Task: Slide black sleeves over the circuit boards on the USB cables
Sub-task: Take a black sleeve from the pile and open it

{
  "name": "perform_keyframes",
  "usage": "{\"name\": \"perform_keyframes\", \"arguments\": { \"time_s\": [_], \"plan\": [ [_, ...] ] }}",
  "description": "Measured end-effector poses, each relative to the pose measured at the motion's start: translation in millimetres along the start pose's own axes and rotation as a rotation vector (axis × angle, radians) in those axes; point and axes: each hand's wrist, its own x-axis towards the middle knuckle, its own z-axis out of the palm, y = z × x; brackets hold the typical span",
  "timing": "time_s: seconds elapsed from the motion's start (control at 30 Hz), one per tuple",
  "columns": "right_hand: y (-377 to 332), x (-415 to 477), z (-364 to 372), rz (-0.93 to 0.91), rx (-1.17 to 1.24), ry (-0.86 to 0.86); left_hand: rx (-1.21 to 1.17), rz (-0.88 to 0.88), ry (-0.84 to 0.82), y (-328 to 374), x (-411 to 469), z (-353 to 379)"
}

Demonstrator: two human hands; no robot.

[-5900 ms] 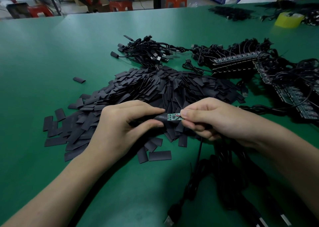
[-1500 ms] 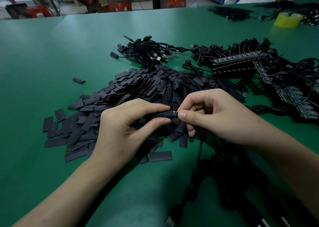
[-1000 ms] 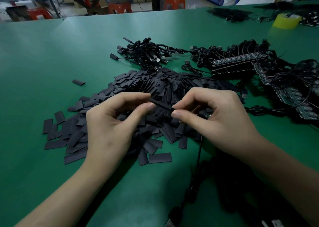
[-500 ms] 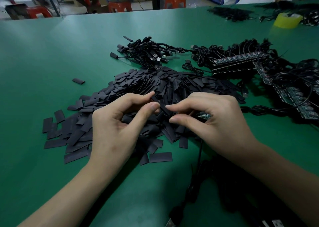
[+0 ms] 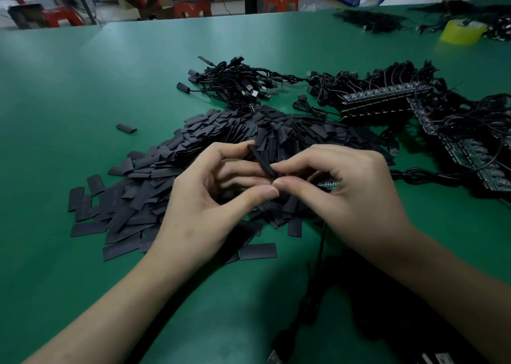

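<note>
The last board is covered and gone. I now hold a fresh sleeve (image 5: 261, 160) lifted clear of the pile (image 5: 249, 134), pinched between finger and thumb of my left hand (image 5: 210, 197) and the fingertips of my right hand (image 5: 345, 192). The next bare circuit board (image 5: 327, 184) sits tucked under my right fingers, so I judge threading starts again.

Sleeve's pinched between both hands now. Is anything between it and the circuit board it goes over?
No loose object is. The left hand and right hand pinch the black sleeve. The circuit board sits tucked under the right hand's fingers, so its thumb and forefinger lie between the two.
</note>
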Motion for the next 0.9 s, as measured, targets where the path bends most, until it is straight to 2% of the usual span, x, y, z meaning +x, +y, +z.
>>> {"name": "perform_keyframes", "arguments": {
  "time_s": [0.17,0.37,0.67,0.9],
  "plan": [
    [-2,0,0,0.122,0.066,-0.131,0.074,-0.015,0.028,-2,2,-2],
    [-5,4,-8,0.214,0.152,-0.157,0.193,0.018,0.032,2,1,-3],
    [0,7,-13,-0.075,-0.077,-0.120,0.229,0.031,0.023,4,0,-4],
    [-2,4,-11,-0.161,-0.151,-0.115,0.286,0.049,0.010,5,-1,-3]
  ]
}}
